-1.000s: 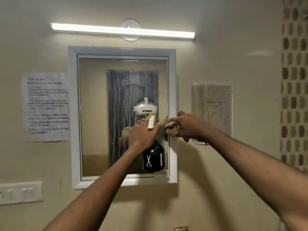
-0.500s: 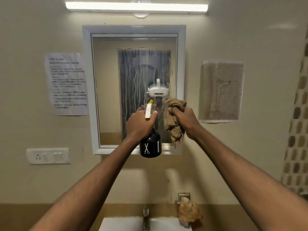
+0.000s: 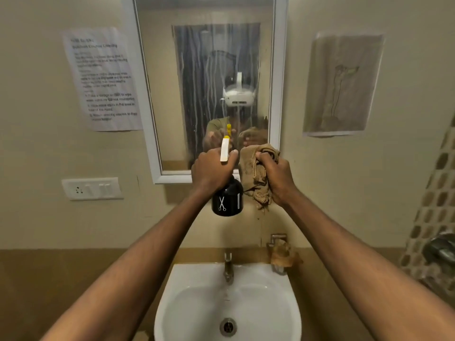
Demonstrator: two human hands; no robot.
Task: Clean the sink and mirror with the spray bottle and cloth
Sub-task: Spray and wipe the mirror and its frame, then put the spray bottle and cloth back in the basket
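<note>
One black spray bottle (image 3: pixel 227 198), yellow nozzle, gripped by left hand (image 3: pixel 211 169). One crumpled tan cloth (image 3: pixel 256 178), right hand (image 3: pixel 277 177) fingers clenched round it. One streaked mirror (image 3: pixel 209 70), one white sink (image 3: pixel 194 301).

The top edge is cutting off the mirror (image 3: pixel 206 70); blur is making the wall notice (image 3: pixel 103 80) unreadable; the left hand (image 3: pixel 211 169) is hiding the spray bottle (image 3: pixel 227 201) neck.

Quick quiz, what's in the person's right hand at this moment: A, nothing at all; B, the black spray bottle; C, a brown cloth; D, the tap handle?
C: the right hand grips the bunched brown cloth in front of the mirror's lower edge, while the left hand holds the black spray bottle.
</note>
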